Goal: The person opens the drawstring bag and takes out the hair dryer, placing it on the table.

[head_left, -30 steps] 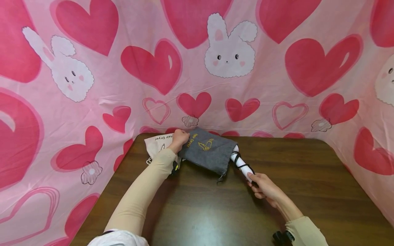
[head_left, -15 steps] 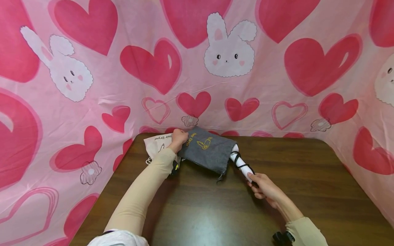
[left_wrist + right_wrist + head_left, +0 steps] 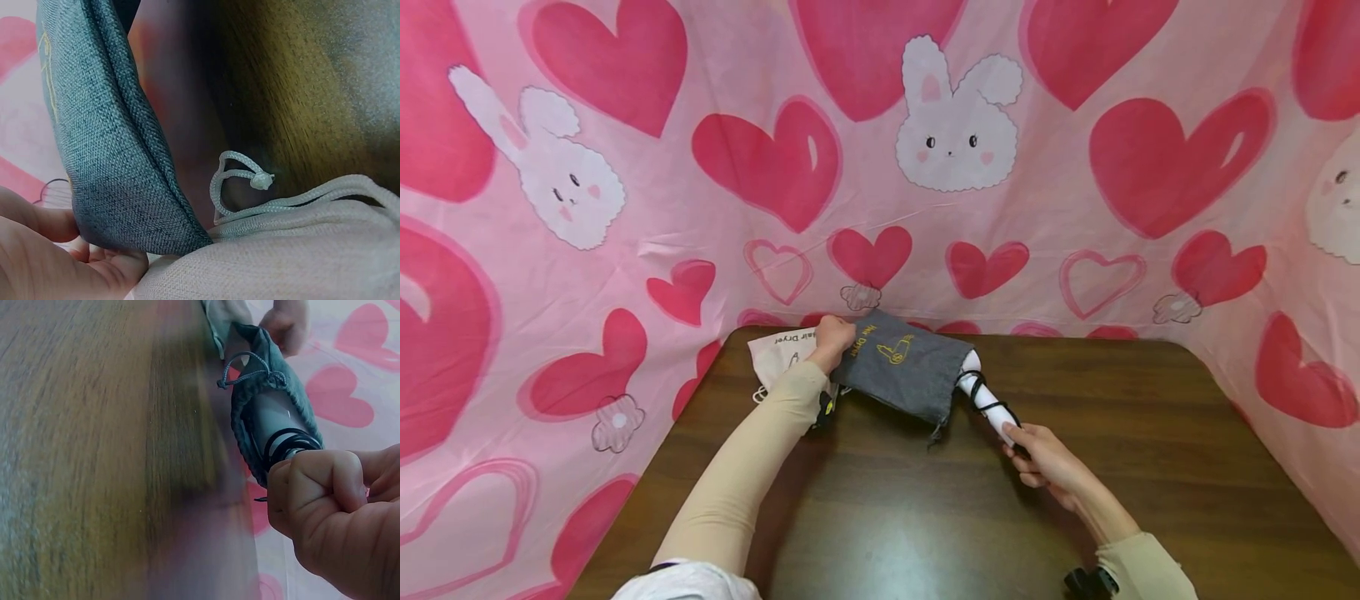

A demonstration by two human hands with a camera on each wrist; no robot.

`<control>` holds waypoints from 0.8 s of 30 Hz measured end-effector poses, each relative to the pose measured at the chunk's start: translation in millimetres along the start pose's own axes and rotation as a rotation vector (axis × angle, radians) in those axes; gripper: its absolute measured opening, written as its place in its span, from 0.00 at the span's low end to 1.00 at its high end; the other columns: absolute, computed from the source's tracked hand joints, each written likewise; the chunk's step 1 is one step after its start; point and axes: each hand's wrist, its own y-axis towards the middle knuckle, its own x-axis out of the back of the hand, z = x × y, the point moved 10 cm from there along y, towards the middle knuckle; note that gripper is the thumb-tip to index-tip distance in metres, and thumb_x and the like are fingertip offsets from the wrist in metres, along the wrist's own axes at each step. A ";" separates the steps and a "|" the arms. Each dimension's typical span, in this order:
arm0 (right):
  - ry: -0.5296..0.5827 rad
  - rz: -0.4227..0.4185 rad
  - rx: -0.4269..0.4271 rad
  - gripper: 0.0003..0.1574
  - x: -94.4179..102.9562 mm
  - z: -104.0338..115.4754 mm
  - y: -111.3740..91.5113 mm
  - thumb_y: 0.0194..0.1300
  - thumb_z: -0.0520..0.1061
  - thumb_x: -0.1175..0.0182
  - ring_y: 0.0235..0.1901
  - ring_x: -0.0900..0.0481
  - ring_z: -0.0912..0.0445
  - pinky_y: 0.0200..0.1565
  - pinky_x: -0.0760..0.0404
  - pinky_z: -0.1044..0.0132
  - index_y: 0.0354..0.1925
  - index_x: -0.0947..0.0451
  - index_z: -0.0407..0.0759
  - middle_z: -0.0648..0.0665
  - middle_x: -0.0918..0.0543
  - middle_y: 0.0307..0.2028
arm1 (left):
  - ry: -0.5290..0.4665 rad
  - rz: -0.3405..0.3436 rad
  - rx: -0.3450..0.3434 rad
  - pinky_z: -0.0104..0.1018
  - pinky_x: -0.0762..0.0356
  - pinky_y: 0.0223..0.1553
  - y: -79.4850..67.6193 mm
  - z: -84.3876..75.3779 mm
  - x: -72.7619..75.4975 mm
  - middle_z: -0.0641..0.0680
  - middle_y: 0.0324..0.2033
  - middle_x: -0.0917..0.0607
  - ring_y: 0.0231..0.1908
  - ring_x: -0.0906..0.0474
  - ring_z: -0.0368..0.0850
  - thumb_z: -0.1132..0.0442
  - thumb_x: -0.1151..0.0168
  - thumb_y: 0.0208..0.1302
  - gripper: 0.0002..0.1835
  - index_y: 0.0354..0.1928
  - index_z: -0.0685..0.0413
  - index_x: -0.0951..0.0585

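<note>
A grey drawstring bag (image 3: 913,379), printed "Hair Dryer" in yellow, is held above the far part of the table. My left hand (image 3: 833,340) pinches its closed bottom corner between thumb and fingers. From the bag's open mouth, on the right, sticks out the white handle of a hair dryer (image 3: 997,415) with black cord wound round it. My right hand (image 3: 1045,461) grips the end of that handle. In the right wrist view, the gathered mouth of the bag surrounds the white body; the rest is hidden inside.
A cream drawstring bag (image 3: 769,360), also printed "Hair Dryer", lies at the far left of the brown wooden table (image 3: 880,517), beneath my left hand. Its white cord (image 3: 244,175) loops on the wood. A pink cloth (image 3: 1045,283) with hearts and rabbits hangs around the table's back and sides.
</note>
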 end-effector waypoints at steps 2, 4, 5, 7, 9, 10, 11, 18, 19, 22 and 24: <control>0.002 0.001 0.002 0.21 -0.2 0.5 -0.4 0.87 0.52 0.54 0.16 0.44 0.66 0.19 0.42 0.74 0.48 0.34 0.33 0.49 0.29 0.30 | -0.004 -0.006 0.002 0.41 0.34 0.32 1.8 0.7 1.2 0.52 0.21 0.33 0.31 0.34 0.52 0.68 0.42 0.66 0.18 0.17 0.55 0.33; 0.006 -0.003 0.003 0.20 0.7 1.0 -0.7 0.87 0.51 0.54 0.16 0.44 0.66 0.19 0.43 0.74 0.47 0.34 0.33 0.49 0.29 0.30 | -0.002 -0.012 0.000 0.41 0.34 0.31 2.4 0.4 2.7 0.53 0.21 0.33 0.30 0.34 0.52 0.68 0.44 0.64 0.17 0.17 0.55 0.33; 0.006 -0.004 0.004 0.20 1.3 1.2 -0.7 0.87 0.51 0.54 0.16 0.44 0.66 0.19 0.43 0.74 0.47 0.34 0.33 0.49 0.29 0.29 | -0.004 -0.013 0.000 0.42 0.33 0.31 2.5 0.6 2.9 0.54 0.22 0.32 0.31 0.34 0.53 0.69 0.44 0.63 0.16 0.17 0.56 0.33; 0.006 -0.013 0.000 0.21 3.2 1.0 -0.7 0.87 0.51 0.54 0.16 0.45 0.66 0.19 0.43 0.74 0.47 0.34 0.32 0.49 0.29 0.29 | 0.002 -0.013 0.001 0.42 0.32 0.31 2.6 1.1 3.2 0.54 0.23 0.31 0.31 0.33 0.53 0.69 0.45 0.63 0.15 0.18 0.56 0.33; 0.005 -0.022 -0.005 0.21 5.0 0.4 -0.8 0.87 0.51 0.55 0.16 0.45 0.66 0.19 0.43 0.74 0.48 0.35 0.31 0.49 0.29 0.29 | 0.009 -0.009 0.007 0.41 0.32 0.31 3.2 2.5 2.4 0.54 0.22 0.32 0.31 0.32 0.52 0.69 0.46 0.64 0.16 0.18 0.56 0.33; 0.005 -0.028 -0.007 0.21 6.0 0.1 -0.8 0.87 0.51 0.55 0.16 0.45 0.66 0.19 0.43 0.74 0.48 0.35 0.31 0.49 0.29 0.29 | 0.008 -0.003 0.014 0.42 0.33 0.32 3.9 3.6 1.4 0.54 0.22 0.32 0.32 0.33 0.52 0.70 0.45 0.66 0.16 0.18 0.56 0.33; 0.005 -0.030 -0.008 0.21 6.6 -0.4 -0.7 0.87 0.51 0.55 0.16 0.45 0.66 0.19 0.43 0.74 0.48 0.35 0.31 0.49 0.29 0.29 | 0.014 -0.001 0.018 0.41 0.33 0.32 4.0 4.2 0.9 0.53 0.22 0.33 0.32 0.33 0.52 0.69 0.45 0.66 0.17 0.18 0.55 0.34; 0.017 -0.072 -0.018 0.20 10.5 -1.5 0.0 0.87 0.50 0.55 0.16 0.45 0.66 0.19 0.43 0.74 0.48 0.35 0.31 0.49 0.28 0.30 | 0.004 0.014 0.033 0.39 0.39 0.27 6.1 5.5 -2.0 0.50 0.17 0.39 0.29 0.38 0.51 0.69 0.45 0.67 0.20 0.17 0.53 0.37; 0.017 -0.074 -0.019 0.20 10.7 -1.5 -0.1 0.87 0.50 0.55 0.16 0.45 0.66 0.19 0.43 0.74 0.49 0.35 0.31 0.49 0.28 0.30 | 0.004 0.016 0.037 0.40 0.39 0.28 5.9 5.5 -2.3 0.50 0.18 0.39 0.29 0.38 0.51 0.69 0.45 0.67 0.20 0.18 0.53 0.37; 0.013 -0.072 -0.016 0.20 10.8 -0.8 -0.8 0.87 0.50 0.55 0.16 0.45 0.66 0.19 0.43 0.74 0.49 0.36 0.31 0.49 0.29 0.30 | 0.007 0.013 0.042 0.40 0.40 0.27 4.1 6.0 -2.2 0.50 0.18 0.40 0.28 0.39 0.50 0.69 0.45 0.67 0.20 0.17 0.52 0.38; 0.009 -0.077 -0.017 0.21 11.6 -0.7 -1.3 0.87 0.51 0.55 0.17 0.45 0.66 0.19 0.43 0.74 0.50 0.36 0.30 0.49 0.29 0.30 | 0.005 0.007 0.038 0.40 0.40 0.28 2.1 5.3 -1.4 0.50 0.18 0.39 0.29 0.39 0.50 0.69 0.46 0.66 0.19 0.17 0.52 0.38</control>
